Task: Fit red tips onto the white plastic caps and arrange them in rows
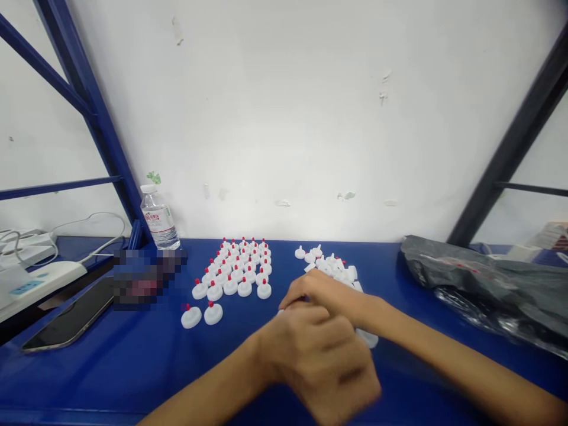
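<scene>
Wall (284,118): was bright, softly glaring!
Blue table (146,361): caught faint sheen.
Left hand (323,355): blurred slightly.
Frame edges: stretched, leaning.

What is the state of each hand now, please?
Left hand: fingers curled, but whether closed or holding something cannot be told.
Right hand: fingers partly hidden, so cannot be told.

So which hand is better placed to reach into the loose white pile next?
Right, I'd judge. The right hand is just in front of the pile; the left hand is farther back, with the right one between it and the pile.
</scene>
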Motion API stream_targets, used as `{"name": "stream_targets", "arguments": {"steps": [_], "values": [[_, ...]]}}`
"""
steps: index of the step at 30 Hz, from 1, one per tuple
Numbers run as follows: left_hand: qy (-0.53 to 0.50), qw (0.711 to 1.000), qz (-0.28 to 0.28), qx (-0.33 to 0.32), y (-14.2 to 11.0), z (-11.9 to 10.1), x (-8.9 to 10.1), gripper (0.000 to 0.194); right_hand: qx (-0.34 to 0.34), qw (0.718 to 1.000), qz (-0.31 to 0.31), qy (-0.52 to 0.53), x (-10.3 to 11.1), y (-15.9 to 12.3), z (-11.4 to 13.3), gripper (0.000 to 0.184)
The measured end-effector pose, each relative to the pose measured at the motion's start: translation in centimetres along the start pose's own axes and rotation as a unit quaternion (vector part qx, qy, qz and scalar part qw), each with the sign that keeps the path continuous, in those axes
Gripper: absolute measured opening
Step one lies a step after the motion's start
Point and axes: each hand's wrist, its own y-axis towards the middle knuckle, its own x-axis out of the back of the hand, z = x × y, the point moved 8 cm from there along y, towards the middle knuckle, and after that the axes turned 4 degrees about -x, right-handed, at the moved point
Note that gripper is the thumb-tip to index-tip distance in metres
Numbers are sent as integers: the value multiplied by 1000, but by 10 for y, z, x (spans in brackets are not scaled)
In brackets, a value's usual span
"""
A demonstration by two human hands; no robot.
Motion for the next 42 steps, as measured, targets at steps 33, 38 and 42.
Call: {"name": "stream_targets", "arguments": {"steps": [33,38,42], "values": [[75,770,425,471,-100,107,-115,41,-182,969,-141,-90,84,-63,-131,21],[57,784,438,436,-105,106,-122,42,-156,973,-126,-117,71,-52,-111,23],[51,783,448,429,-109,108,-124,37,-159,971,-114,-139,63,-52,-112,21]]}}
